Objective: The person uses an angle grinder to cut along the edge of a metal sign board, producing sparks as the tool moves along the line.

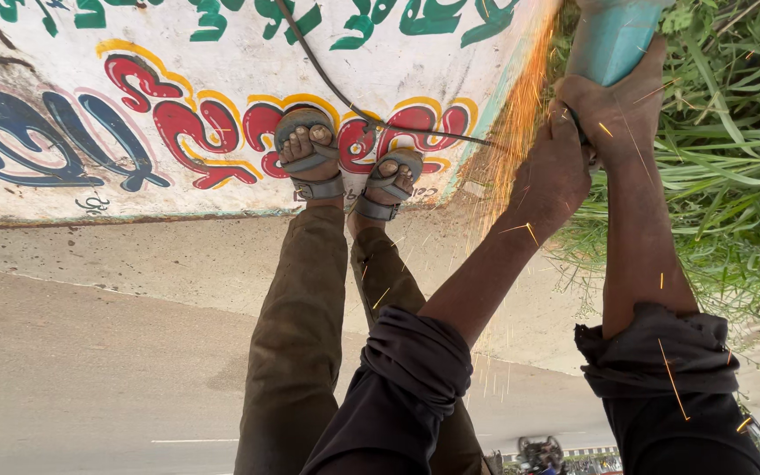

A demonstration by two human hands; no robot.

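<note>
Grinder: a teal power tool [613, 40] at the far right, by the painted slab's [90, 189] edge, throwing sparks [516, 132] leftward.
Right hand: the right hand [622, 110] is wrapped around the body, steering it.
Left hand: the left hand [556, 171] is clamped just beside it, bracing.
Cord: a black cord [336, 88] trails across the slab past the sandalled feet [345, 167].
Grass: grass [732, 149] crowds the right.

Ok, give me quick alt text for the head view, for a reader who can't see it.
Both hands grip a teal angle grinder at the top right, the left hand beside the right hand, orange sparks spraying off. Sandalled feet stand on a painted white surface crossed by a black cable; grass is at right.
</note>
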